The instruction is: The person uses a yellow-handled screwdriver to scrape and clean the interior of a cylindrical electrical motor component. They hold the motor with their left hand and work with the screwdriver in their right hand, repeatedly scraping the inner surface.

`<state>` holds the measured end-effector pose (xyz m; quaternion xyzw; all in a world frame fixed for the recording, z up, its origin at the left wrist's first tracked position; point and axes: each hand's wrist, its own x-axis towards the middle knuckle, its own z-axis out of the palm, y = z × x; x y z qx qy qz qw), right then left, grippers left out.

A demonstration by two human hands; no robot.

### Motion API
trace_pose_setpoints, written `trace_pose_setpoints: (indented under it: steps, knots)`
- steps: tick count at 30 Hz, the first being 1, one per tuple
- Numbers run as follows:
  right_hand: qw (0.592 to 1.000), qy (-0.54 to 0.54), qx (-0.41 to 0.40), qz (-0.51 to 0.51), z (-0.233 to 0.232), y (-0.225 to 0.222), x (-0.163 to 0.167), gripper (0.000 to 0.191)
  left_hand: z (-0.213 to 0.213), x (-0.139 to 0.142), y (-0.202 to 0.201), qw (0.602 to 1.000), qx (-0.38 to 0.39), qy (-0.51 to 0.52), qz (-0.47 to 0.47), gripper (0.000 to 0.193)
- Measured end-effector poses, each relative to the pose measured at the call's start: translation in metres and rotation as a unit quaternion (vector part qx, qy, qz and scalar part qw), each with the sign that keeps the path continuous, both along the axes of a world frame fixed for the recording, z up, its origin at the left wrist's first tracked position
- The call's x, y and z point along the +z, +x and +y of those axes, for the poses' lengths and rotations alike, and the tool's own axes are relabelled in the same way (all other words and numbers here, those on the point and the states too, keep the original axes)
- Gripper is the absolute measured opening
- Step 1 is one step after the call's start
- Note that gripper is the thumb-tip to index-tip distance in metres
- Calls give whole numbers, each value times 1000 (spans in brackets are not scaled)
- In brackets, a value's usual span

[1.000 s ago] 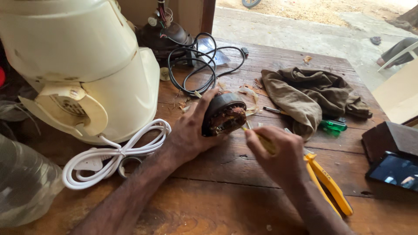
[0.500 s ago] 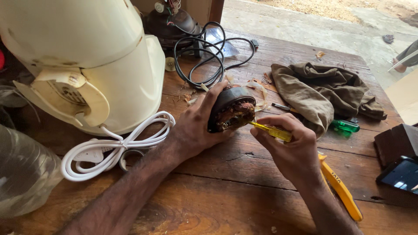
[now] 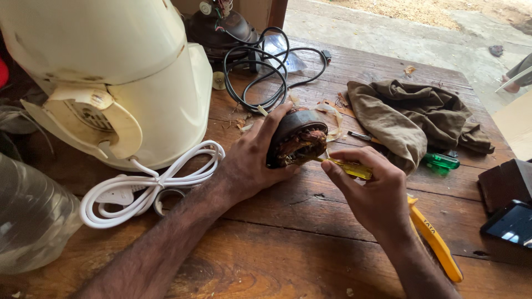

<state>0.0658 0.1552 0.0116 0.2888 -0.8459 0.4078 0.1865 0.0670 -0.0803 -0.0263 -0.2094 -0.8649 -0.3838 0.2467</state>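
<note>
My left hand grips the heavy-looking, rigid motor stator by its rim at table centre, while my right hand, at four o'clock, pinches a yellow screwdriver against its likely fragile copper windings.

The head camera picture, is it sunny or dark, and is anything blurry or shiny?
Head view: soft daylight comes from the bright ground beyond the wooden table; no hard shadows. The left hand, motor and right hand with its yellow screwdriver look sharp. The clear plastic bottle at the left edge looks hazy, and the phone screen shows a pale reflection.
</note>
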Motion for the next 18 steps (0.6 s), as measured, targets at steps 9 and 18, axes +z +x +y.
trace_pose_setpoints:
  steps: [9, 18]
  knots:
    - [995, 72, -7, 75, -3, 6, 4, 24, 0, 1, 1, 1000, 5, -5, -10, 108]
    - [991, 83, -2, 103, -5, 10, 4, 23, -1, -3, -1, 1000, -2, 4, 0, 108]
